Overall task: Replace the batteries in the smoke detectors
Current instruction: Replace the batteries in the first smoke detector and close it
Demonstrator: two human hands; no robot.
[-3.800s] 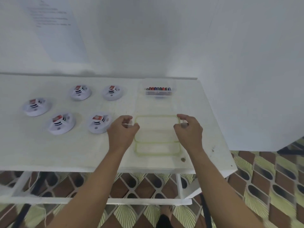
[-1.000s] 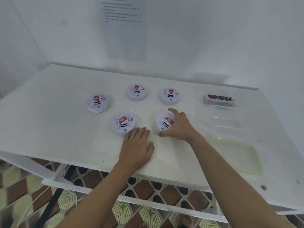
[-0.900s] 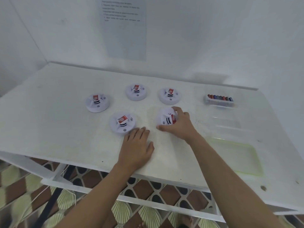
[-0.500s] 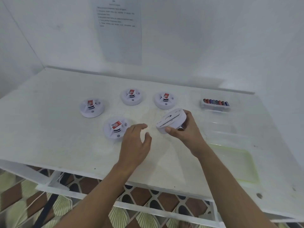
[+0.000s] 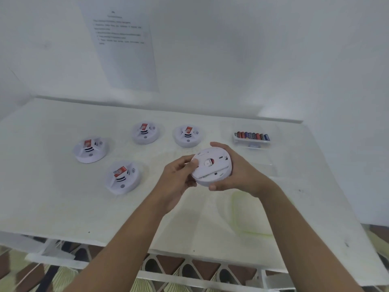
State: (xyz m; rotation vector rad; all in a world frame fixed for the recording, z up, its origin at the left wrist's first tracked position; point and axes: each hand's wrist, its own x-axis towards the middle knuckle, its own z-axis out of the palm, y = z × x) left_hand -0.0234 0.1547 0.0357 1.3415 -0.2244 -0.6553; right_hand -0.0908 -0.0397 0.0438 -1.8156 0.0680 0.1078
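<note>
- A white smoke detector [image 5: 211,165] was gripped round its far rim by the curled fingers of the right hand [image 5: 237,175], with the thumb at its near edge.
- Its left rim was pinched by the left hand [image 5: 176,178].
- It was held above the white table [image 5: 52,203], flat back turned up.
- Four more smoke detectors [image 5: 123,177] were set on the table to the left.
- Batteries [image 5: 251,135] were lined up in a clear tray [image 5: 252,142] at the far right.

We cannot read the blurred print on the wall sheet [image 5: 124,49] above the held smoke detector [image 5: 211,168]. Our right hand [image 5: 242,175] hides its far rim. The labels on the batteries [image 5: 251,135], up and to its right, are too small to tell.
</note>
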